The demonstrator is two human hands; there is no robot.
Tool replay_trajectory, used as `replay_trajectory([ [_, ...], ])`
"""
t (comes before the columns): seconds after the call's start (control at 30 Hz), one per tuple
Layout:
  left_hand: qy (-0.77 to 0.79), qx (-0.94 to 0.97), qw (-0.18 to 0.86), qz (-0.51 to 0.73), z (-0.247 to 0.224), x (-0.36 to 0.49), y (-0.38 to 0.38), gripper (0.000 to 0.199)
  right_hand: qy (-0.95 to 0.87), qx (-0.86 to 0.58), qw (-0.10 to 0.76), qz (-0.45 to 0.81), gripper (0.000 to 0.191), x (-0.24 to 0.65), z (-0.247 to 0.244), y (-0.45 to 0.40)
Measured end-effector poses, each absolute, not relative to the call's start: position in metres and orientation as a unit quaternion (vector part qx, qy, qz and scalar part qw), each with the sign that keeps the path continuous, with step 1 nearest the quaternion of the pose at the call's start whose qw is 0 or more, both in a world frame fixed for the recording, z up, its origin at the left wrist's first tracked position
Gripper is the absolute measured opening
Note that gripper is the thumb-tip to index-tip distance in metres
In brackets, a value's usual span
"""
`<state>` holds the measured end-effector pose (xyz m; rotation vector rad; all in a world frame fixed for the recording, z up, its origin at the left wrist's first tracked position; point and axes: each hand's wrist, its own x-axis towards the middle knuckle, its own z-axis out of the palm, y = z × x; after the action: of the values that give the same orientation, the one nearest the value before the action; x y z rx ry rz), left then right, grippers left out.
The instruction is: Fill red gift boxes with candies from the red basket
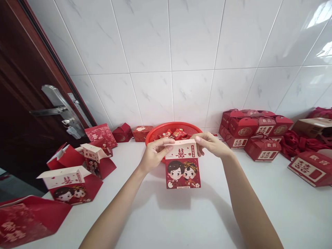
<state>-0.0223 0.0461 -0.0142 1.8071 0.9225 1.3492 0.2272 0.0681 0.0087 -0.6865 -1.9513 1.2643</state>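
A red and cream paper box (183, 170) with two cartoon figures hangs upright above the white table, its top edge between both hands. My left hand (158, 152) pinches the upper left corner between thumb and fingers. At the upper right corner, my right hand (209, 145) grips the edge with its thumb in front; some of its fingers are hidden behind the box. Just behind the hands sits a red mesh basket (153, 132) holding red wrapped packets (178, 133).
On the left of the white table (166, 224) stand several opened red boxes (68, 186), near a dark door (23, 86). Closed red boxes (240, 127) are stacked at the right, beside red ribbons (293, 143) and a brown carton (315, 126). A tiled wall (150, 97) rises behind.
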Motion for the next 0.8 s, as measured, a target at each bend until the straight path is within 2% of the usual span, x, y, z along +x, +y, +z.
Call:
replay_trajectory([
  [0.07,0.361,0.701,0.327,0.521,-0.014,-0.022,0.045,0.025,-0.752,-0.279,0.350,0.483,0.054,0.227,0.010,0.067],
  [0.27,0.355,0.712,0.335,0.504,-0.014,-0.023,0.043,0.019,-0.754,-0.300,0.339,0.475,0.044,0.225,0.012,0.066],
  [0.47,0.327,0.693,0.389,0.511,-0.009,-0.024,0.043,0.035,-0.756,-0.293,0.358,0.462,0.042,0.226,0.015,0.063],
  [0.8,0.344,0.707,0.395,0.476,-0.013,-0.017,0.045,0.038,-0.764,-0.321,0.363,0.427,0.046,0.227,0.021,0.057],
])
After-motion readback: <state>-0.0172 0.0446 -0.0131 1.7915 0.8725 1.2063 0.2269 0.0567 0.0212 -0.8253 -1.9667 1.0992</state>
